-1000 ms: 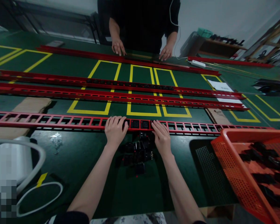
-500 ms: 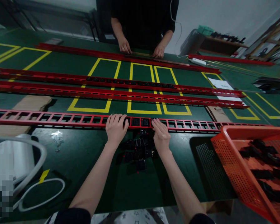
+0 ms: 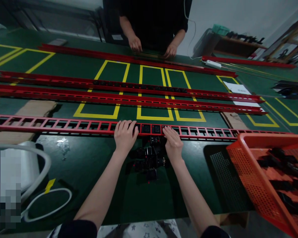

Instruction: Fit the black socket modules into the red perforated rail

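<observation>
Across in front of me lies a long red slotted rail (image 3: 94, 126). My left hand (image 3: 124, 135) grips it, fingers bent over the far edge and thumb beside a dark socket mostly hidden by the hand. Two black square sockets, a left socket (image 3: 146, 128) and a right socket (image 3: 156, 129), sit in the rail's slots between my hands. My right hand (image 3: 173, 140) is closed on the rail to their right, its fingers together and hiding what is under them. Between my forearms, a pile of loose black sockets (image 3: 150, 158) lies on the green table.
An orange basket (image 3: 245, 165) with black parts stands at the right. Cardboard pieces (image 3: 36, 109) lie beneath the rail. Beyond are more red rails (image 3: 64, 94), one carrying black parts. A co-worker's hands (image 3: 135, 43) are at the far rail. White cable (image 3: 48, 205) lies at left.
The whole view has shifted slightly to the right. My hands stay at the same places on the rail. The co-worker's hands have moved slightly.
</observation>
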`<act>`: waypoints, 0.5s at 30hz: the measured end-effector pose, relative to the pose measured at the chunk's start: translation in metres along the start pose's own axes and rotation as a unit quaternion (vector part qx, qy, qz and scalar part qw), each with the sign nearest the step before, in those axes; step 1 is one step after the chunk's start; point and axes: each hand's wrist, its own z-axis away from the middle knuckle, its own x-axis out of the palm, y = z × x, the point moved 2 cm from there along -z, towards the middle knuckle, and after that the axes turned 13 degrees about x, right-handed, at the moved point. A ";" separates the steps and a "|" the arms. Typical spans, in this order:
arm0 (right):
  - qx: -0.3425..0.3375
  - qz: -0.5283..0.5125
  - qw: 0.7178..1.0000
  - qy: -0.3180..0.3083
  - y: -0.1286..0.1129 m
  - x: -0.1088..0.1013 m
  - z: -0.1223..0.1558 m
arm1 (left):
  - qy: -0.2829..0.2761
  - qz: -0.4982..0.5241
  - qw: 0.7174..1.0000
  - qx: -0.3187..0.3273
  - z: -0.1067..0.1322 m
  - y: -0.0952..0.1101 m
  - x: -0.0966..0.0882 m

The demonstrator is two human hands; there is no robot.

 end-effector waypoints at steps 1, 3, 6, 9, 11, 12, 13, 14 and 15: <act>0.001 -0.001 1.000 -0.002 0.000 0.000 0.000 | 0.001 -0.001 1.000 0.000 0.000 0.000 0.000; 0.008 -0.006 1.000 -0.010 0.000 -0.001 0.000 | 0.001 0.001 1.000 0.000 0.000 0.000 0.000; 0.019 -0.015 0.999 -0.021 -0.001 -0.002 0.000 | -0.002 0.014 1.000 -0.003 -0.001 -0.001 0.000; 0.027 -0.018 0.999 -0.037 -0.002 -0.004 0.000 | -0.003 0.018 1.000 -0.002 -0.001 -0.001 0.000; 0.028 -0.016 0.999 -0.042 -0.002 -0.004 -0.001 | -0.002 0.010 1.000 0.001 -0.001 -0.001 -0.001; 0.027 -0.013 0.999 -0.041 -0.001 -0.005 -0.001 | -0.003 0.005 1.000 0.004 -0.001 0.000 -0.001; 0.023 -0.011 0.999 -0.040 -0.001 -0.005 -0.001 | -0.004 0.000 1.000 0.006 -0.001 0.000 -0.001; 0.019 -0.009 0.999 -0.039 -0.001 -0.005 -0.001 | -0.005 -0.005 1.000 0.008 -0.001 0.000 -0.001; 0.015 -0.008 0.999 -0.039 -0.001 -0.005 -0.001 | -0.006 -0.009 1.000 0.010 -0.001 0.000 -0.001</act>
